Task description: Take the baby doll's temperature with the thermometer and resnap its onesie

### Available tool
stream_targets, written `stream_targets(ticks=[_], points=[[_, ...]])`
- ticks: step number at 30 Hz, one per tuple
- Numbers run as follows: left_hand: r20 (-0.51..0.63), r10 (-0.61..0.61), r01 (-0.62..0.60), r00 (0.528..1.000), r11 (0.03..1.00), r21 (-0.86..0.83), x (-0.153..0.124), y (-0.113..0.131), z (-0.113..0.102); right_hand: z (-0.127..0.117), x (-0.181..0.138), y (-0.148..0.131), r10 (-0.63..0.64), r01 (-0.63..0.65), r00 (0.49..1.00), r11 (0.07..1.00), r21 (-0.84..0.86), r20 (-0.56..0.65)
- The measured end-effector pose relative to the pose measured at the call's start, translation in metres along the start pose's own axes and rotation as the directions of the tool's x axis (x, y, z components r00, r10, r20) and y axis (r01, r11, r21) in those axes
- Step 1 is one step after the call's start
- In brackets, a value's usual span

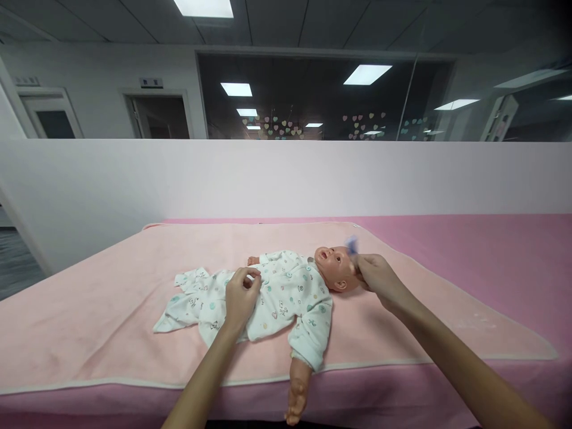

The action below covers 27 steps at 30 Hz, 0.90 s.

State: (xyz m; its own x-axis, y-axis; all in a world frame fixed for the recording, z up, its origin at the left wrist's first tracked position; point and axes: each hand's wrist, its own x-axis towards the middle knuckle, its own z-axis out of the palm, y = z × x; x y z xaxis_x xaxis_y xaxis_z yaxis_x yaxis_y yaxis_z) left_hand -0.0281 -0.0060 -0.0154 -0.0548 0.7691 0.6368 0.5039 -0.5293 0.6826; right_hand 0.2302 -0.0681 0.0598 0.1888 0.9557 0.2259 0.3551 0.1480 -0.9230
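A baby doll in a white printed romper lies on its back, head toward the right. My left hand is over the doll's belly, fingers curled and thumb near the index fingertip; whether cloth is pinched there is hidden. Beside the top of the doll's head, my right hand is closed on a small bluish-purple object, smeared by motion, so its kind is unclear. One bare doll arm hangs past the front edge of the blanket. The romper's legs lie loose at the left.
A peach blanket with a pale border spreads under the doll. Beneath it lies a pink cover. A white low wall closes off the back, with windows and doorways beyond it.
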Motion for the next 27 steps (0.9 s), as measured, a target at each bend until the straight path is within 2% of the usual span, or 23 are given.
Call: stream_targets(ticks=[3,6,8,11,15,17,20,24,27], points=[[-0.037,-0.023,0.025,0.999,0.997,0.07,0.0,-0.001,0.001,-0.011,-0.009,0.039,-0.033,0.014,0.989,0.991,-0.134,-0.142],[-0.057,-0.084,0.092,0.995,0.985,0.147,0.006,0.005,0.0,-0.026,-0.019,0.079,-0.025,-0.028,0.986,0.952,-0.305,-0.166],[-0.045,-0.077,0.084,0.996,0.983,0.164,0.015,0.018,0.003,-0.036,-0.022,0.101,-0.038,-0.049,0.983,0.891,-0.452,-0.181],[0.036,0.091,-0.096,0.995,0.977,0.19,0.027,0.046,0.02,-0.043,-0.021,0.124,-0.03,-0.074,0.987,0.785,-0.615,-0.157],[0.24,0.339,-0.407,0.91,0.843,0.351,0.029,0.068,0.066,-0.041,-0.015,0.141,-0.053,-0.119,0.981,0.585,-0.802,-0.185],[0.282,0.382,-0.47,0.88,0.778,0.416,0.023,0.064,0.087,-0.038,-0.012,0.149,-0.077,-0.146,0.975,0.491,-0.859,-0.209],[0.269,0.388,-0.47,0.882,0.771,0.429,0.014,0.049,0.101,-0.035,-0.009,0.16,-0.122,-0.162,0.966,0.413,-0.896,-0.23],[0.232,0.389,-0.453,0.891,0.795,0.403,0.009,0.041,0.098,-0.033,-0.01,0.161,-0.224,-0.142,0.941,0.421,-0.896,-0.254],[0.222,0.411,-0.467,0.884,0.801,0.376,0.007,0.046,0.092,-0.019,-0.013,0.14,-0.34,-0.031,0.908,0.53,-0.847,-0.246]])
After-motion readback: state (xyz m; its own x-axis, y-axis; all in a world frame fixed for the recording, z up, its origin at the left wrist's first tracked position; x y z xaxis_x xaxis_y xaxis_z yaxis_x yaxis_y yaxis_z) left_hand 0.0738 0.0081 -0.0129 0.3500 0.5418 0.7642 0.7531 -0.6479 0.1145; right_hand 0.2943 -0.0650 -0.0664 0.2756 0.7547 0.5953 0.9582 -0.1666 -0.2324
